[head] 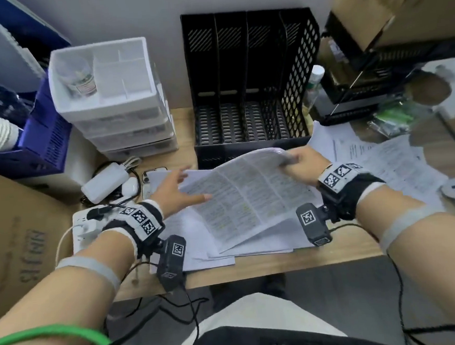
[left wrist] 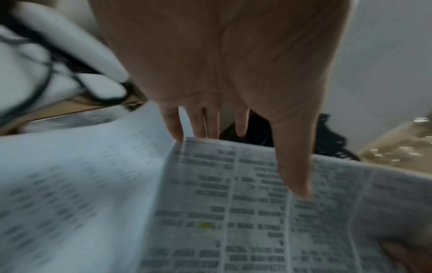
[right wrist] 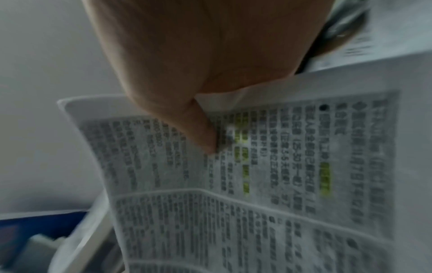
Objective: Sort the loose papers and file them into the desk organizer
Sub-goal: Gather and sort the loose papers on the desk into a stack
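An office desk: a wooden desk (head: 308,261) against a plain wall carries a black mesh file organizer (head: 247,84) at its back edge, white desktop drawers (head: 126,125) beside it, printed papers (head: 381,161), chargers, and cardboard boxes (head: 18,240) alongside.

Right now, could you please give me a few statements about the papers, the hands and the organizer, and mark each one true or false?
1. The right hand pinches the far edge of the printed sheet. True.
2. The black desk organizer already holds filed papers. False: its visible slots show no papers.
3. The left hand has straight fingers lying on the sheet. True.
4. The sheet is blank. False: it carries dense columns of text with yellow highlights.
5. More papers lie on the desk to the right of the organizer. True.
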Demonstrator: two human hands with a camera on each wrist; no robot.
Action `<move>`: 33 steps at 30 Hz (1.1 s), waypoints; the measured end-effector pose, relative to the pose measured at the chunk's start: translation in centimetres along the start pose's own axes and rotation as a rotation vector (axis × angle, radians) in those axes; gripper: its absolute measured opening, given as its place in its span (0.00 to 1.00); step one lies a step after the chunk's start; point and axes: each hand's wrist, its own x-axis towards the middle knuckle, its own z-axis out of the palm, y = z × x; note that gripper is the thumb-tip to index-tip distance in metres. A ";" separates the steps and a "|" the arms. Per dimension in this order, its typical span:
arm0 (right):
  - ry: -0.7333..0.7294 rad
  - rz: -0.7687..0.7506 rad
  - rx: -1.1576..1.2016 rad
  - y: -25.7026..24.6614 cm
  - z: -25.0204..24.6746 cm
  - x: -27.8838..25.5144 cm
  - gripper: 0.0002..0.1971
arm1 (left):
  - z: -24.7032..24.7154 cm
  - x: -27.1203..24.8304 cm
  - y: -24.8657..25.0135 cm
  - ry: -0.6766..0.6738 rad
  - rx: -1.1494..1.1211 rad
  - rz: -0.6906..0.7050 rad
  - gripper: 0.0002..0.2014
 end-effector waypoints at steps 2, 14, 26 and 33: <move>-0.019 -0.114 -0.002 -2.9 -1.7 0.5 0.10 | -0.5 -0.3 3.0 -0.159 0.058 0.092 0.38; -0.244 0.070 -0.286 2.6 9.8 -0.2 0.30 | -6.5 -1.6 -0.4 0.424 -0.120 0.056 0.07; -0.438 -0.079 -0.740 2.3 19.8 -2.1 0.55 | -7.1 -3.2 -5.1 0.450 -0.142 -0.040 0.02; -0.421 -0.148 -0.709 -0.6 16.9 -1.2 0.12 | -8.6 -4.4 -6.4 0.488 -0.182 -0.044 0.05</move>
